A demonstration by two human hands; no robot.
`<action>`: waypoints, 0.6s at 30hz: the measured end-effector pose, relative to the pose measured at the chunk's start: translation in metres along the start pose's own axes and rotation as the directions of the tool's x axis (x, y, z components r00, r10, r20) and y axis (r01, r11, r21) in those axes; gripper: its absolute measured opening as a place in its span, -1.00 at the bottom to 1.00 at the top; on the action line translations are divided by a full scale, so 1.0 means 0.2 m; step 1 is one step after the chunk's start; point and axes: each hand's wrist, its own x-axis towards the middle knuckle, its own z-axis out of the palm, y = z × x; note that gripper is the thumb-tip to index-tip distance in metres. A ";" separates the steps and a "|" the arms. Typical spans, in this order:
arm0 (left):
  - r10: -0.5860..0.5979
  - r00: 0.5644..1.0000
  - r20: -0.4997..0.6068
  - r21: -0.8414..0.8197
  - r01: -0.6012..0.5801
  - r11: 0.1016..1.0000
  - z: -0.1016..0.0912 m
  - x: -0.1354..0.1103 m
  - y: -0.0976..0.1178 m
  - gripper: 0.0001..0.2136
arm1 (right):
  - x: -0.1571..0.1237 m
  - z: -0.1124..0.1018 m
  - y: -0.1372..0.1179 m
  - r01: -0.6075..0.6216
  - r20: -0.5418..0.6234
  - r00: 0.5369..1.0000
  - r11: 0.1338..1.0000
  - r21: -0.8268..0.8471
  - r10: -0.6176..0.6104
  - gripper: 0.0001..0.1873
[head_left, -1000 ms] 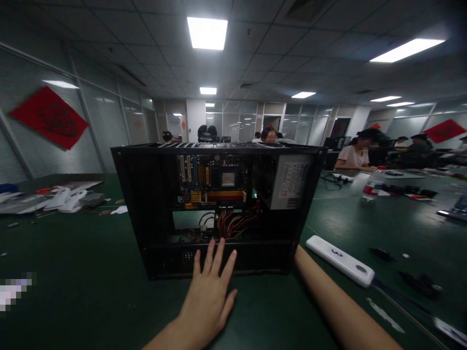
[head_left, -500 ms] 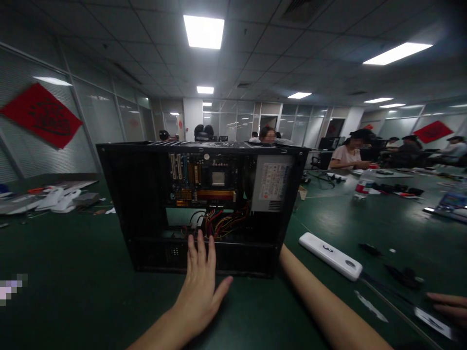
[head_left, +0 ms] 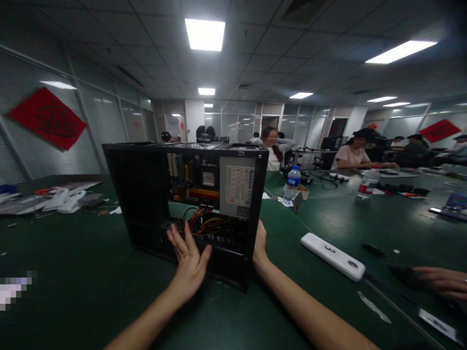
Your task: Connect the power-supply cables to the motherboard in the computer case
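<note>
A black computer case (head_left: 226, 260) stands upright on the green table, its open side facing me at an angle. Inside I see a motherboard (head_left: 184, 192), a grey power supply (head_left: 237, 187) with a label, and red, yellow and black cables (head_left: 209, 226). My left hand (head_left: 188, 265) lies against the lower part of the open side, fingers stretched and thumb apart. Around the case's right-hand edge reaches my right hand (head_left: 260, 241), touching that side; its fingers are hidden behind the case.
To the right lie a white power strip (head_left: 332, 256) and another person's hand (head_left: 441, 279). Farther back stand a blue-capped bottle (head_left: 292, 184) and a red-labelled bottle (head_left: 368, 183). White and grey parts (head_left: 65, 199) lie at the left. Several people sit beyond.
The case has turned, its right edge swinging nearer and leftward, uncovering the blue-capped bottle. My left hand has shifted slightly left; part of my right hand now shows. The other person's hand has moved leftward.
</note>
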 end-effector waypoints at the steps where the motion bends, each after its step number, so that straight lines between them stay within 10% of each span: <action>1: -0.009 1.000 -0.021 -0.003 0.009 1.000 0.00 0.01 -0.01 -0.27 | -0.02 0.01 0.00 -0.031 -0.016 0.999 1.000 0.003 0.031 -0.32; 18: 0.097 0.967 -0.237 -0.161 -0.138 0.977 -0.25 0.31 -0.47 -0.31 | -0.37 0.07 -0.23 -0.083 0.301 0.953 0.985 0.151 0.034 -0.37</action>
